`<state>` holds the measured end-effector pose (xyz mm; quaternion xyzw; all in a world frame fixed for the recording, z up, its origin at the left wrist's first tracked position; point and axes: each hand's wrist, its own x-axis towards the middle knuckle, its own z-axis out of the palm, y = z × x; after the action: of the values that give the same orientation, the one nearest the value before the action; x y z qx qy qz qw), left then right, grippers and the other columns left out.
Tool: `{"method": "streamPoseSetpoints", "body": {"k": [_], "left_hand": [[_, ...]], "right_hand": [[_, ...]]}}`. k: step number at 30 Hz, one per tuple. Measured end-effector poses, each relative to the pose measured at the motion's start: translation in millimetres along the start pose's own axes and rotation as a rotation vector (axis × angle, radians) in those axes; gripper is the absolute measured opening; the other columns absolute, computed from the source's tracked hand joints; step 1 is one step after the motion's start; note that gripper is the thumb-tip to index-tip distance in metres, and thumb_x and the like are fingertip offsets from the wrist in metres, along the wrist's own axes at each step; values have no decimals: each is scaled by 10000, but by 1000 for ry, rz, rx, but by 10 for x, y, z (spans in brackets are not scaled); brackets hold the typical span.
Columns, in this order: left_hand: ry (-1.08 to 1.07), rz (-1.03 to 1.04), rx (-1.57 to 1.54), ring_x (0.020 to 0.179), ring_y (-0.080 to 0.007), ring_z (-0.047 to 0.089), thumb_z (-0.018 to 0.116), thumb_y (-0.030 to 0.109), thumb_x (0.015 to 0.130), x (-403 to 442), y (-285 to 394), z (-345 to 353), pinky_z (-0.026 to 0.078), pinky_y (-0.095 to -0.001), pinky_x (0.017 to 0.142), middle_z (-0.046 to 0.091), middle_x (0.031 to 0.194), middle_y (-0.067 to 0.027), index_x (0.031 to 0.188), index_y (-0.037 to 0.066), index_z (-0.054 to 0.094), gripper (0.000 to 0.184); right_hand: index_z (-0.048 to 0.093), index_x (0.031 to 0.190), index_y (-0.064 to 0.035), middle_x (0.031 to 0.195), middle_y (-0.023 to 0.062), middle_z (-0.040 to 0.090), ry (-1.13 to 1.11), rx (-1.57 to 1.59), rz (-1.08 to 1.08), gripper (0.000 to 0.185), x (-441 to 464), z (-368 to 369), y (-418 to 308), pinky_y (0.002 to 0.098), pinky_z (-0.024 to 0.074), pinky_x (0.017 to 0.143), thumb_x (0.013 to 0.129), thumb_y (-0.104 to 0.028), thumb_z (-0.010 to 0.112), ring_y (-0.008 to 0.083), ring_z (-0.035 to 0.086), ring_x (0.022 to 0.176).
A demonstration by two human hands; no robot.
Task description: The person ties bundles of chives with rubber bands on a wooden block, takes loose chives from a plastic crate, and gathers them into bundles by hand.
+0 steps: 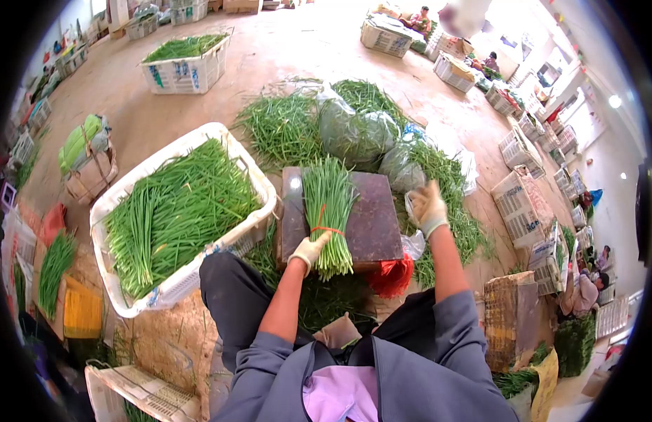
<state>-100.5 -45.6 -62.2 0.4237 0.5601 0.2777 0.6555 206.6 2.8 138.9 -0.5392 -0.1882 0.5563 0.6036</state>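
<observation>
A bundle of green chives [328, 190] lies on a dark, flat-topped block [375, 218] in front of me, its pale stem ends toward me. A red tie [327, 229] circles the lower stems, with a short end sticking up. My left hand [310, 252], in a light glove, is closed around the bundle's left side just below the tie. To the right of the block, my gloved right hand [428, 207] is raised, apart from the bundle. Its fingers are curled in; whether anything is between them is hidden.
A white crate [275, 204] of chives stands at my left. Loose chives [280, 130] and plastic bags [357, 133] lie beyond the block. Red strands [391, 277] hang at its right front corner. Another filled crate [178, 79] stands farther off; people sit among crates at right.
</observation>
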Motion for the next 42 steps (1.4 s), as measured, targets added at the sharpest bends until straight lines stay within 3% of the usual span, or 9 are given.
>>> {"method": "streamPoseSetpoints", "body": {"k": [4, 11, 16, 21, 26, 31, 33, 37, 42], "left_hand": [[162, -33, 191, 1176, -310, 589, 731, 736, 703, -96, 112, 61, 443, -388, 1009, 605, 1256, -257, 1345, -106, 466, 1091], [204, -94, 299, 1165, -344, 612, 765, 722, 668, -383, 392, 74, 470, -402, 984, 604, 1257, -288, 1356, -116, 442, 1131], [304, -65, 555, 1170, -382, 609, 849, 619, 594, -447, 437, 71, 480, -413, 976, 608, 1240, -303, 1352, -103, 417, 1133], [257, 65, 324, 1053, -339, 665, 880, 359, 601, -211, 148, 6, 519, -406, 921, 663, 1163, -226, 1287, -47, 486, 889], [-32, 267, -107, 801, -153, 656, 801, 155, 673, -272, 92, 23, 518, -311, 758, 712, 916, -55, 1050, 2, 682, 424], [-124, 243, 10, 787, -148, 646, 772, 137, 679, -302, 119, 17, 515, -313, 745, 702, 914, -41, 1068, 8, 674, 422], [-135, 210, -1, 785, -144, 644, 774, 144, 676, -332, 155, 20, 514, -311, 744, 699, 908, -40, 1080, 13, 669, 438], [-167, 207, -88, 815, -158, 660, 758, 129, 726, -290, 116, -24, 528, -318, 770, 706, 938, -57, 1089, 16, 667, 391], [-197, 258, -133, 830, -163, 672, 779, 138, 756, -247, 57, -13, 539, -325, 783, 713, 966, -65, 1112, 2, 666, 398]], "right_hand": [[607, 1137, 9, 832, 63, 626, -259, -611, 107, 320, -362, 37, 851, 258, 456, 510, 924, -213, 695, 120, 574, 612], [631, 1214, 6, 957, 51, 695, -396, -746, -76, 353, -478, -15, 1977, 248, 505, 681, 924, -194, 657, 109, 612, 756], [632, 1210, 22, 862, 46, 666, -573, -629, 116, 350, -509, 21, 1875, 245, 460, 573, 912, -161, 627, 100, 568, 633], [690, 1062, 33, 826, 85, 711, -329, -827, -253, 252, -358, -11, 1960, 290, 516, 597, 885, -144, 669, 125, 644, 657], [715, 982, 16, 787, 131, 720, -287, -773, -241, 249, -401, 300, 1817, 306, 542, 648, 859, -200, 701, 183, 689, 650], [743, 897, -9, 809, 163, 723, -215, -1041, -295, 318, -270, 465, 1897, 362, 556, 729, 800, -311, 735, 270, 714, 730], [729, 956, 24, 749, 128, 724, -253, -1228, -295, 286, -194, 503, 1928, 322, 559, 620, 832, -234, 718, 180, 705, 630], [728, 986, 15, 856, 176, 731, -485, -928, -302, 287, -179, 540, 1899, 350, 565, 696, 820, -217, 693, 226, 716, 699], [708, 988, 21, 770, 102, 709, -223, -752, -110, 230, -384, 241, 1687, 286, 522, 584, 881, -179, 669, 138, 660, 619]]}}
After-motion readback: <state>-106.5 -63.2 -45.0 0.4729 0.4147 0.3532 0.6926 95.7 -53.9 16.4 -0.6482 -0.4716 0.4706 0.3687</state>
